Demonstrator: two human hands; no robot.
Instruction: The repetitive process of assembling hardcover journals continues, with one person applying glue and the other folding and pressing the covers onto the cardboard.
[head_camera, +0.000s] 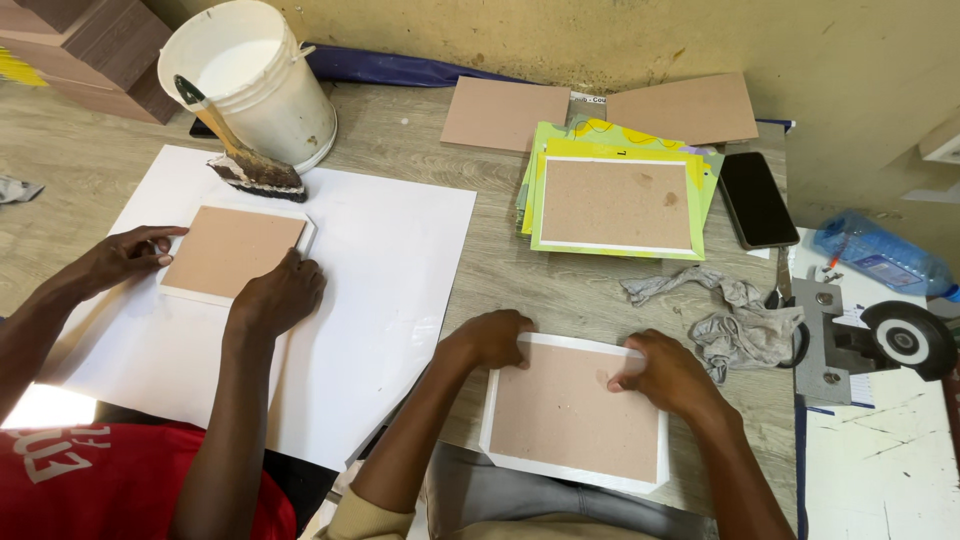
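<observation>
A brown board wrapped in white paper (572, 413) lies at the table's near edge in front of me. My left hand (492, 338) presses on its far left corner, fingers curled over the white border. My right hand (668, 374) presses on its far right corner, fingers folded down on the white edge. To my left, a co-worker in a red shirt holds a similar brown board (232, 250) on a large white sheet (380, 270), one hand (128, 255) at its left side and the other hand (280, 295) at its near right corner.
A stack of yellow-green bordered boards (615, 205) lies beyond my board, with two bare brown boards (500, 113) behind it. A white bucket (255, 75) with a glue brush (245, 165) stands far left. A black phone (755, 198), a grey rag (735, 315) and a grinder (880, 345) sit right.
</observation>
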